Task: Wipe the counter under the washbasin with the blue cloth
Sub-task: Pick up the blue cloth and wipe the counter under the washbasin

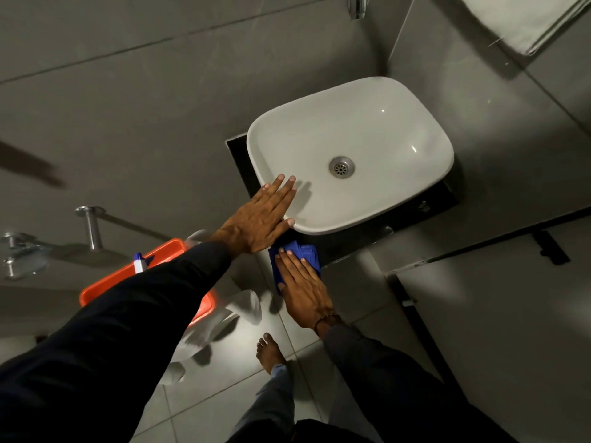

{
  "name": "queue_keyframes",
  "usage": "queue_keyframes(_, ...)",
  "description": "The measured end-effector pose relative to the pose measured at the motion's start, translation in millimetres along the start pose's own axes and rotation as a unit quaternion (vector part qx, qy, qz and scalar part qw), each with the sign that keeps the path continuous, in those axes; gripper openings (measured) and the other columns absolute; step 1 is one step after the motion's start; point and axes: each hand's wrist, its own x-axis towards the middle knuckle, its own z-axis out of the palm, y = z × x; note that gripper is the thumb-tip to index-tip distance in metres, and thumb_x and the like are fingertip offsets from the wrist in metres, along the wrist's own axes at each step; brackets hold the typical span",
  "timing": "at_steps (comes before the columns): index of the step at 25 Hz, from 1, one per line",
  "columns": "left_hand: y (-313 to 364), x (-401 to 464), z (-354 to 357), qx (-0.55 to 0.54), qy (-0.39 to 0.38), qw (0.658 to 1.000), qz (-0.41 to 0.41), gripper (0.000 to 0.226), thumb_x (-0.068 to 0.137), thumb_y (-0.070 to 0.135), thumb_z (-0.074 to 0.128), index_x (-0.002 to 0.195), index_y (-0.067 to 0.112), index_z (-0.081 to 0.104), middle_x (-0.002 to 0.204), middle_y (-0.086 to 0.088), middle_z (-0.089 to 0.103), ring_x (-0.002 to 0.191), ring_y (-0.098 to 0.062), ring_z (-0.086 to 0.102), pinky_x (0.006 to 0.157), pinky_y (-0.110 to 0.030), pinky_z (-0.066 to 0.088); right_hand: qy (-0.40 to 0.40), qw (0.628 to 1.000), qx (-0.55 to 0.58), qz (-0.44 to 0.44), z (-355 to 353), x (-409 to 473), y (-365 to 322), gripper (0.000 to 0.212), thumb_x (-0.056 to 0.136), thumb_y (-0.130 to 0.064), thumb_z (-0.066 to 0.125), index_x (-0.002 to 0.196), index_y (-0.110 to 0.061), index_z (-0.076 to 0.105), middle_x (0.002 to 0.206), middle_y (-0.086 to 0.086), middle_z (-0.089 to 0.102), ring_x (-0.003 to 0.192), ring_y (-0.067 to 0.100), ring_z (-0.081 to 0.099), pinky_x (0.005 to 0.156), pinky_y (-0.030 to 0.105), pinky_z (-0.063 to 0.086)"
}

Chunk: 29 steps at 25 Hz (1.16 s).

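Observation:
A white washbasin [367,132] with a metal drain sits on a black counter [351,244]. My left hand [260,215] lies flat on the basin's near-left rim, fingers together and holding nothing. My right hand [302,289] presses the folded blue cloth [308,252] flat against the counter's front corner, just below the basin. Most of the cloth is hidden under my palm.
An orange bucket [105,286] holding a spray bottle [139,263] stands on the floor at left, with white cloths [243,306] beside it. A chrome tap [356,6] juts out above the basin. A white towel [524,20] hangs at top right. My bare foot [270,353] is on the tiled floor.

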Motion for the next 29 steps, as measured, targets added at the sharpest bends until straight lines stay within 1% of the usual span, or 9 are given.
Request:
queue_keyframes(3,0.1,-1.4,-0.6,0.015,0.006,1.000,-0.007,0.075,0.105,0.053,0.016,0.164,0.009,0.004,0.175,-0.011,0.001,0.162,-0.028,-0.004,0.133,-0.050,0.011,-0.009,1.000,0.007,-0.015,-6.6,-5.9,18.6,0.066,0.102,-0.029,0.040,0.161,-0.012,0.014,0.170,0.003,0.013,0.158,0.019,0.010,0.129,0.039,0.009)
queue_keyframes(7,5.3,-4.6,1.3,0.036,0.011,0.999,-0.033,0.073,0.105,0.050,0.016,0.163,0.007,0.006,0.174,-0.013,0.002,0.162,-0.031,-0.001,0.131,-0.053,0.015,-0.023,0.999,0.004,-0.027,-26.6,-18.3,76.4,0.064,0.105,-0.031,0.030,0.162,-0.016,0.006,0.171,-0.002,0.003,0.159,0.015,0.002,0.131,0.037,0.005)
queue_keyframes(9,10.3,-2.5,2.4,0.047,0.023,0.998,-0.044,0.072,0.105,0.047,0.021,0.163,0.006,0.009,0.174,-0.014,0.005,0.162,-0.032,0.002,0.131,-0.053,0.017,-0.020,1.000,0.001,-0.020,-44.5,-24.6,118.1,0.063,0.106,-0.030,0.029,0.162,-0.017,0.004,0.171,-0.006,0.001,0.159,0.012,-0.001,0.131,0.037,0.004)
queue_keyframes(12,14.5,-1.4,6.8,0.055,0.041,0.996,-0.060,0.072,0.105,0.045,0.026,0.163,0.005,0.011,0.174,-0.014,0.007,0.162,-0.033,0.004,0.131,-0.051,0.015,-0.023,1.000,0.003,0.003,-74.7,-29.2,182.7,0.061,0.107,-0.030,0.031,0.162,-0.017,0.006,0.170,-0.006,0.003,0.159,0.013,0.001,0.130,0.036,0.004)
queue_keyframes(17,21.5,-0.8,17.5,0.066,0.060,0.991,-0.100,0.074,0.102,0.043,0.028,0.162,0.003,0.010,0.173,-0.014,0.009,0.161,-0.035,0.006,0.130,-0.053,0.018,0.002,0.996,-0.046,0.076,-123.6,-33.2,298.7,0.061,0.108,-0.029,0.032,0.161,-0.015,0.007,0.170,-0.001,0.007,0.159,0.014,0.005,0.130,0.035,0.005)
queue_keyframes(20,26.3,-0.2,18.2,0.066,0.065,0.990,-0.109,0.075,0.102,0.042,0.028,0.162,0.001,0.013,0.173,-0.016,0.012,0.161,-0.037,0.010,0.129,-0.055,0.021,-0.024,0.990,-0.079,0.119,-152.8,-33.1,358.3,0.061,0.109,-0.030,0.029,0.161,-0.013,0.003,0.171,0.002,0.003,0.159,0.015,0.005,0.130,0.035,0.006)
queue_keyframes(22,29.2,1.5,16.1,0.063,0.067,0.989,-0.112,0.075,0.101,0.042,0.028,0.161,-0.001,0.014,0.172,-0.016,0.013,0.160,-0.038,0.012,0.128,-0.057,0.022,-0.037,0.988,-0.064,0.137,-157.3,-27.8,366.7,0.062,0.109,-0.030,0.028,0.161,-0.011,0.001,0.171,0.004,0.001,0.159,0.018,0.004,0.130,0.038,0.006)
queue_keyframes(25,31.3,1.2,16.8,0.062,0.070,0.989,-0.115,0.075,0.101,0.042,0.027,0.160,-0.003,0.016,0.172,-0.018,0.015,0.160,-0.039,0.014,0.127,-0.058,0.023,-0.001,0.981,-0.020,0.195,-141.1,-28.9,326.1,0.063,0.108,-0.029,0.030,0.161,-0.010,0.002,0.171,0.004,0.000,0.159,0.020,0.002,0.130,0.041,0.004)
queue_keyframes(29,25.5,0.0,19.8,0.052,0.077,0.990,-0.105,0.075,0.101,0.041,0.029,0.160,-0.003,0.015,0.172,-0.017,0.013,0.161,-0.038,0.010,0.128,-0.058,0.020,-0.023,0.997,-0.004,0.070,-113.5,-48.5,277.4,0.065,0.106,-0.028,0.033,0.161,-0.014,0.002,0.171,0.001,0.000,0.159,0.017,0.000,0.131,0.037,0.000)
